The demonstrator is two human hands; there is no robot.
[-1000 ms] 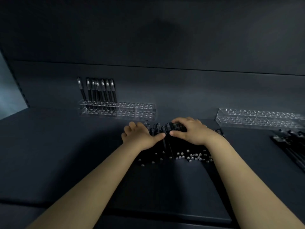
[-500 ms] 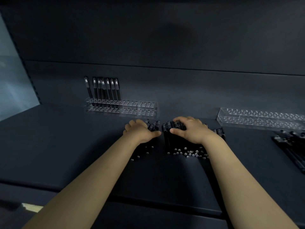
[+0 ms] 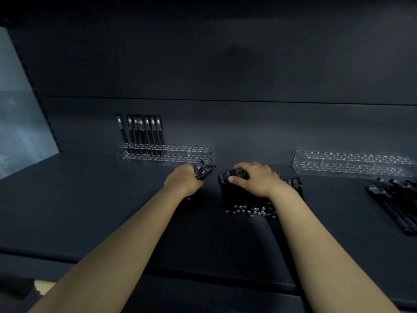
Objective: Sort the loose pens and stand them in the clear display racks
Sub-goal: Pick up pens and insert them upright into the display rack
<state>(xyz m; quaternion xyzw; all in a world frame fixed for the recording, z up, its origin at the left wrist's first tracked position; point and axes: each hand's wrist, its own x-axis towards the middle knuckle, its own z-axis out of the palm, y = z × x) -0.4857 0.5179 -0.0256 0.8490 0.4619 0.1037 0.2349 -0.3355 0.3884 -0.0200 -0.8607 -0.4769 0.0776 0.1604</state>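
So, left hand [image 3: 184, 181]: its fingers are wrapped tight round a small bunch of black pens [image 3: 204, 171], just in front of the right end of the left rack [image 3: 180, 152].
right hand [image 3: 255, 180]: it rests on top of the big pile of pens [image 3: 246, 199]. The fingers bend over the far side and the thumb sticks out to the left. I cannot tell if it grips any.
big pile of pens: it lies in the middle of the dark shelf [image 3: 90, 199], silver ends toward the person, a gap away from the small bunch.
left rack: clear, at the back. The standing pens [image 3: 144, 129] fill its left end.
right rack [image 3: 352, 163]: clear, at the back on the right.
loose pens [image 3: 392, 204]: black, lying flat near the right edge, in front of the right rack.
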